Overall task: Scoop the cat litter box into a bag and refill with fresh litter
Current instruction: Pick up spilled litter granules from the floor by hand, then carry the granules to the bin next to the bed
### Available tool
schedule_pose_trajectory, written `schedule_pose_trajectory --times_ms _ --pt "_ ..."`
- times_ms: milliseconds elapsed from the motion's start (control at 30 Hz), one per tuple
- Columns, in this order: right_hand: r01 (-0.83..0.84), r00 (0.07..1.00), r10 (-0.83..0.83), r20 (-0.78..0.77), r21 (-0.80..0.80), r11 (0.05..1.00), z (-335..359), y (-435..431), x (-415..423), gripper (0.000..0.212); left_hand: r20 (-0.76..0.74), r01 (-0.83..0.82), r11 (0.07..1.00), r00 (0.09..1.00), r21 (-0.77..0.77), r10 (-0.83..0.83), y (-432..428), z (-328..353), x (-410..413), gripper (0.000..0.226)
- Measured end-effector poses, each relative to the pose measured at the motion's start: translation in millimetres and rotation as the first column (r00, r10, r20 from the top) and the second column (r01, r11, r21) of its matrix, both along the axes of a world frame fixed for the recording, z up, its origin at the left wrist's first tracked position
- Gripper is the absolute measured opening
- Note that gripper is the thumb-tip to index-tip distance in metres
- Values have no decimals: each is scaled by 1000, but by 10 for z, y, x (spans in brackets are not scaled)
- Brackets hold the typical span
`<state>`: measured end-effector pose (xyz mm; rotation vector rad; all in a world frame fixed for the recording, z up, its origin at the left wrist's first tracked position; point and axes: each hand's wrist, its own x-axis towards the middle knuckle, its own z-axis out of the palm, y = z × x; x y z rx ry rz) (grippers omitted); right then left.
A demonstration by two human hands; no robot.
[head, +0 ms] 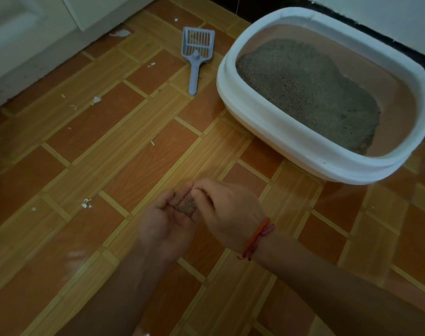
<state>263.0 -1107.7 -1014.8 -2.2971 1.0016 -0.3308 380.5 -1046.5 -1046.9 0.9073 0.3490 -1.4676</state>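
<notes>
1. Left hand [165, 221]: palm up and half-open, cupped low over the wood-pattern tiled floor [104, 151], carrying a small pile of grey litter grains [187, 206].
2. Right hand [228, 212], red thread bracelet [256, 238] at the wrist: fingertips bunched, pinching at the grains.
3. White oval plastic litter box [240, 93]: on the floor, far right, holding grey litter [311, 93].
4. Pale blue slotted plastic scoop [197, 54]: flat on the floor, just left of the box.

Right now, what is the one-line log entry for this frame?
left hand: palm up, cupping grains | right hand: touching grains, grip unclear | scoop: on floor, beside box, untouched | box: litter inside
</notes>
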Motion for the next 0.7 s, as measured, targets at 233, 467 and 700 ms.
schedule_pose_trajectory --times_ms 233,467,700 --pt "116 992 -115 -44 27 993 199 58 -211 33 -47 -83 996 995 26 84 118 373 22 47" --pt "196 976 -172 -133 203 959 991 31 -354 31 -60 -137 988 988 66 141 196 1337 22 50" --pt "248 942 -178 -286 233 940 2371 -120 -494 37 -76 -175 980 980 95 182 171 2773 24 49"
